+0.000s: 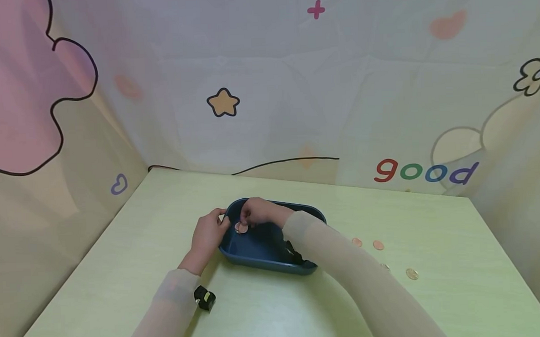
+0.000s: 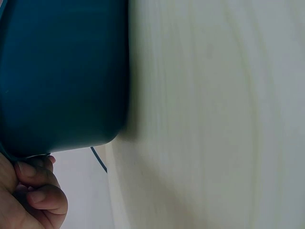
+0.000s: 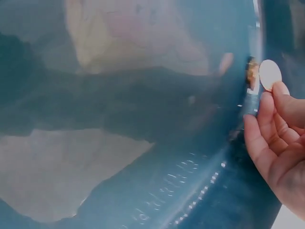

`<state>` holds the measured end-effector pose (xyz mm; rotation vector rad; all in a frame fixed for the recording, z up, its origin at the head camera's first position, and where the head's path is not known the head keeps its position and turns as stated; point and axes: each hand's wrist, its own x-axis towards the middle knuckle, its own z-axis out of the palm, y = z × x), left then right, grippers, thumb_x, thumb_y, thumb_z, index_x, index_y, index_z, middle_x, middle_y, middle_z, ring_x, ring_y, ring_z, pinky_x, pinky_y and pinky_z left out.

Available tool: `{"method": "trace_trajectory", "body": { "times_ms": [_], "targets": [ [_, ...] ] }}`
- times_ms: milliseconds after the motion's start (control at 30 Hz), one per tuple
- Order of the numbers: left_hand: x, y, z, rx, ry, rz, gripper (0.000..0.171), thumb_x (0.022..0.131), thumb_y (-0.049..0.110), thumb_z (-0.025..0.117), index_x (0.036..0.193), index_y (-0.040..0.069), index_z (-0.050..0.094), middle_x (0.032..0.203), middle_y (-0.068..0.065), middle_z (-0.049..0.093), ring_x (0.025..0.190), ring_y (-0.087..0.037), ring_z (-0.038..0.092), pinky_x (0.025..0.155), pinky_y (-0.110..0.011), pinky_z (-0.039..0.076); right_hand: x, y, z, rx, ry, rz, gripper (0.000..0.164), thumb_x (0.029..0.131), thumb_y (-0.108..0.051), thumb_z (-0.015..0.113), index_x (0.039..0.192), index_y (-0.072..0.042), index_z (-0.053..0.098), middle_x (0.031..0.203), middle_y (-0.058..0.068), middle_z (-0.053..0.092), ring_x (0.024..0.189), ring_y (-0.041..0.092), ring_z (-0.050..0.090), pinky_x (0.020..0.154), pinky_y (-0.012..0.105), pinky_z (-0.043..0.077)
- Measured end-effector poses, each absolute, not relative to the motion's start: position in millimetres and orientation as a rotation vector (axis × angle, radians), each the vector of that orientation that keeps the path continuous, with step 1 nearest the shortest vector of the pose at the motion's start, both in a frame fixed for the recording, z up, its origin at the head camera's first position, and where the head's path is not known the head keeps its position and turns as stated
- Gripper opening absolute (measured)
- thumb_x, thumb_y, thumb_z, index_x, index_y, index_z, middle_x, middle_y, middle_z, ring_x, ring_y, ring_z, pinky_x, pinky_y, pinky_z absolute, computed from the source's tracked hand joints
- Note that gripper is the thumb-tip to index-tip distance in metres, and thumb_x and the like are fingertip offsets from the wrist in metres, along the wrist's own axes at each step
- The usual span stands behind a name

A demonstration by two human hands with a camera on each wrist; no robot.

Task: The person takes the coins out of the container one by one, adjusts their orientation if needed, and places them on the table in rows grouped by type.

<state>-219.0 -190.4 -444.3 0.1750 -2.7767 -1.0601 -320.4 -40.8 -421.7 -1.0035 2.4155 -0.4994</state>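
Note:
A dark blue tray [image 1: 259, 245] with raised walls stands on the table. My left hand [image 1: 209, 236] grips its left rim; in the left wrist view the curled fingers [image 2: 47, 198] sit at the corner of the rim. Inside the tray, toward its left end, my right hand [image 1: 257, 212] pinches a coin [image 3: 270, 75] between thumb and fingertips. Against the tray wall beside that coin shows a second coin-like piece [image 3: 251, 72], partly hidden. From the head, the coins [image 1: 241, 228] overlap, so I cannot tell them apart. My right forearm covers the tray's right part.
Several coins lie on the table to the right of the tray, among them a copper one [image 1: 378, 245] and a gold-coloured one [image 1: 412, 273]. The pale table [image 1: 266, 317] ends at a printed cloth backdrop [image 1: 277, 113].

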Motion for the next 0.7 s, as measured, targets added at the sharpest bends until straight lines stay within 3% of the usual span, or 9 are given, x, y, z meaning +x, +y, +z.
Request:
{"method": "trace_trajectory", "body": {
  "times_ms": [267,700],
  "targets": [
    [-220.3,-190.0,-444.2,0.18,-2.784,-1.047,0.038,0.098,0.014,0.055,0.129,-0.006,0.066,0.065,0.001,0.045,0.055,-0.013,0.039,0.054,-0.025,0.032,-320.1,-33.0,-403.5,-0.985,2.39,-0.597,0.015,0.1,-0.004,0.059,0.089,-0.002,0.069,0.081,0.0,0.061,0.068,0.008,0.058,0.068,0.02,0.053],
    [-221.9,-189.2,-445.0,0.196,-2.793,-1.026,0.038,0.098,0.014,0.056,0.129,-0.005,0.066,0.064,0.0,0.045,0.056,-0.014,0.04,0.054,-0.026,0.031,-313.5,-10.7,-369.9,-0.982,2.367,-0.728,0.015,0.1,-0.013,0.064,0.096,-0.001,0.072,0.084,0.002,0.062,0.07,0.011,0.058,0.073,0.022,0.053]
  ]
}}
